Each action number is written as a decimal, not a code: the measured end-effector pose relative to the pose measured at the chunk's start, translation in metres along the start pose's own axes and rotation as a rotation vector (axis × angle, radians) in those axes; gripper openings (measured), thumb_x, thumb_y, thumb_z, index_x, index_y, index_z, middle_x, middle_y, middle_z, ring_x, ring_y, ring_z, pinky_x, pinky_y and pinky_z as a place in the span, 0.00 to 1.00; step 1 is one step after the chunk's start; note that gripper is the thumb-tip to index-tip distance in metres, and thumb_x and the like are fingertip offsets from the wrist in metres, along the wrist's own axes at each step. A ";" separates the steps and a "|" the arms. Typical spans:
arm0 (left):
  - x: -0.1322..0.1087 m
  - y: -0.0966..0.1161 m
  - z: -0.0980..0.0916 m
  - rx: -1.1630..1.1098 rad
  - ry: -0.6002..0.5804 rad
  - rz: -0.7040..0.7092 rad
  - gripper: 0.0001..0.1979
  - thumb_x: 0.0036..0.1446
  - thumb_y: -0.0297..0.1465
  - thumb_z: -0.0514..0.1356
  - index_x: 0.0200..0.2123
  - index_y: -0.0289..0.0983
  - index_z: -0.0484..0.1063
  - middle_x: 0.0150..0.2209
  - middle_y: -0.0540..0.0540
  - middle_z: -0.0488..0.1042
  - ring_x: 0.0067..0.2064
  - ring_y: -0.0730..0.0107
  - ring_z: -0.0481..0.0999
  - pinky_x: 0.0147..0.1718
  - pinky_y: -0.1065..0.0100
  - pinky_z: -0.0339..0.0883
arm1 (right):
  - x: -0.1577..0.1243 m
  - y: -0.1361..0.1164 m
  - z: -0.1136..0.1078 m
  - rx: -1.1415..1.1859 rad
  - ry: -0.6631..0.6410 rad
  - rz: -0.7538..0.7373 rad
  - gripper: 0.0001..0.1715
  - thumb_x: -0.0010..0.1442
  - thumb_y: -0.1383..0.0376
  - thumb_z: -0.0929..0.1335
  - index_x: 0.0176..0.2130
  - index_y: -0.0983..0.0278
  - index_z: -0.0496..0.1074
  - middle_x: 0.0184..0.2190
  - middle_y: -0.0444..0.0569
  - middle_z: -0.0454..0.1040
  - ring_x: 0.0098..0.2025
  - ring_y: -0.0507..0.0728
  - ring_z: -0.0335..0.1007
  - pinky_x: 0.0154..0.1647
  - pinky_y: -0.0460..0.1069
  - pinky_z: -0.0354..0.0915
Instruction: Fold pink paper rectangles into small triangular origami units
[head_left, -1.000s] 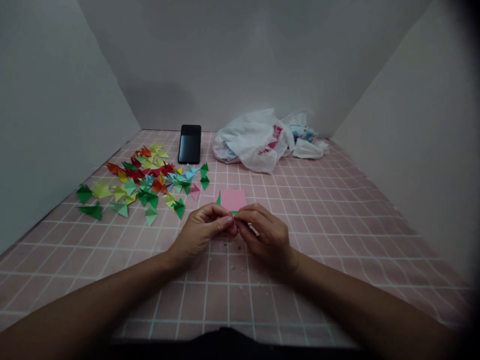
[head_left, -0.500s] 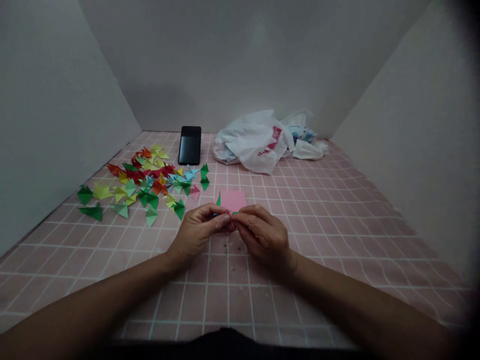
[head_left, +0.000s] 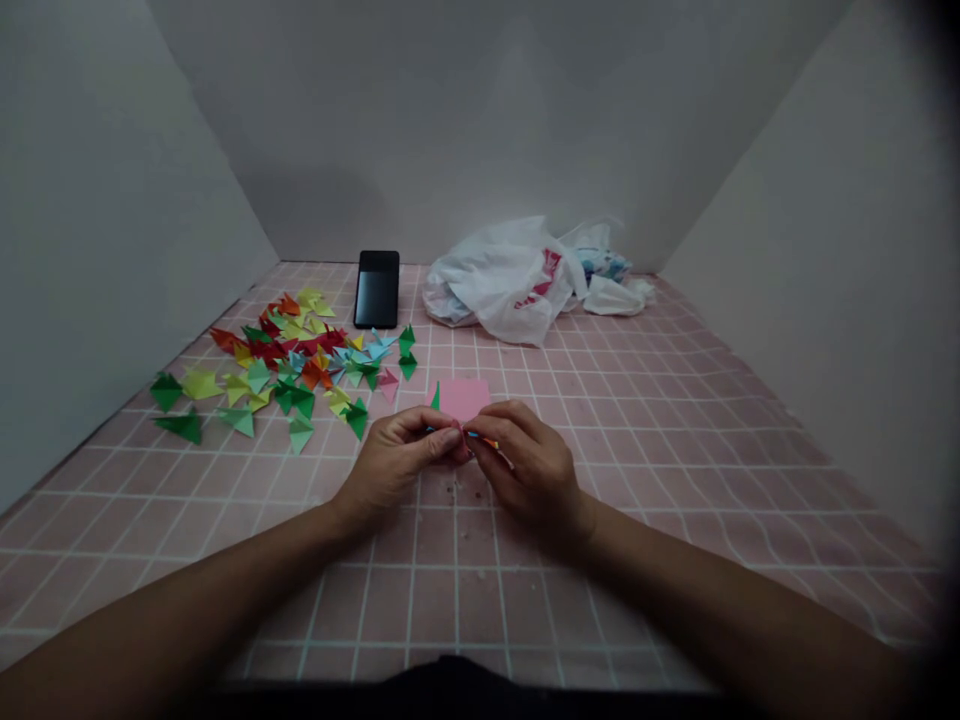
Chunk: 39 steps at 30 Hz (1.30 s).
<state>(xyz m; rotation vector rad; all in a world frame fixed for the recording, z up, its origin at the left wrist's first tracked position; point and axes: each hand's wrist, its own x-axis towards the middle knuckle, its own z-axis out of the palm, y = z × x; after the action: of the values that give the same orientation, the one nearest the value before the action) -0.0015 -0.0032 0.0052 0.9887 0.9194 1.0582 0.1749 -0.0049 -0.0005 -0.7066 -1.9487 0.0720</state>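
Between my two hands is a small folded piece of pink paper point(head_left: 462, 430), mostly covered by fingers. My left hand point(head_left: 409, 450) pinches it from the left between thumb and forefinger. From the right, the thumb and fingertips of my right hand point(head_left: 529, 465) close on the same paper. Just behind the hands lies a stack of square paper sheets point(head_left: 463, 395), pink on top, with green and other colours peeking out at its edges. The folded paper's exact shape is hidden.
Many folded paper birds point(head_left: 300, 365) in several colours are spread over the left of the pink tiled-pattern tabletop point(head_left: 637, 480). A black phone point(head_left: 377, 290) leans at the back. White plastic bags point(head_left: 502, 280) lie against the back wall. Light walls rise on three sides.
My right hand's fingers have shifted slightly on the pink paper, and a bit of orange now shows beside them. The left hand keeps its pinch. The view has moved a little.
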 end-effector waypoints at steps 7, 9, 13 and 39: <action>0.000 -0.001 -0.002 0.056 -0.025 0.008 0.11 0.50 0.36 0.72 0.30 0.36 0.78 0.27 0.48 0.79 0.30 0.71 0.79 0.35 0.69 0.76 | -0.003 0.002 0.002 -0.070 -0.004 -0.044 0.08 0.67 0.74 0.65 0.42 0.63 0.72 0.33 0.51 0.75 0.37 0.57 0.73 0.36 0.52 0.74; 0.000 -0.001 -0.002 0.053 -0.030 0.012 0.10 0.50 0.35 0.72 0.30 0.36 0.78 0.27 0.48 0.79 0.31 0.72 0.79 0.35 0.70 0.75 | -0.003 0.002 0.002 -0.086 0.001 -0.050 0.08 0.67 0.74 0.65 0.42 0.63 0.71 0.33 0.52 0.75 0.36 0.57 0.73 0.36 0.52 0.74; 0.000 -0.002 -0.002 0.030 -0.031 0.020 0.09 0.50 0.34 0.73 0.29 0.36 0.78 0.27 0.49 0.79 0.30 0.73 0.78 0.35 0.71 0.74 | -0.002 0.001 0.002 -0.085 -0.004 -0.046 0.07 0.66 0.74 0.65 0.41 0.64 0.71 0.33 0.53 0.75 0.36 0.58 0.73 0.36 0.52 0.74; -0.003 -0.001 0.004 0.010 0.022 0.008 0.11 0.47 0.35 0.74 0.29 0.35 0.79 0.26 0.49 0.79 0.30 0.74 0.78 0.34 0.72 0.76 | -0.002 -0.007 0.004 -0.047 0.009 0.024 0.09 0.66 0.76 0.66 0.37 0.63 0.69 0.29 0.49 0.75 0.33 0.55 0.72 0.33 0.50 0.72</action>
<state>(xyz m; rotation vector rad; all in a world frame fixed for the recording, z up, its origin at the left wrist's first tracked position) 0.0017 -0.0073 0.0060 0.9914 0.9399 1.0743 0.1691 -0.0109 -0.0013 -0.7606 -1.9388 0.0374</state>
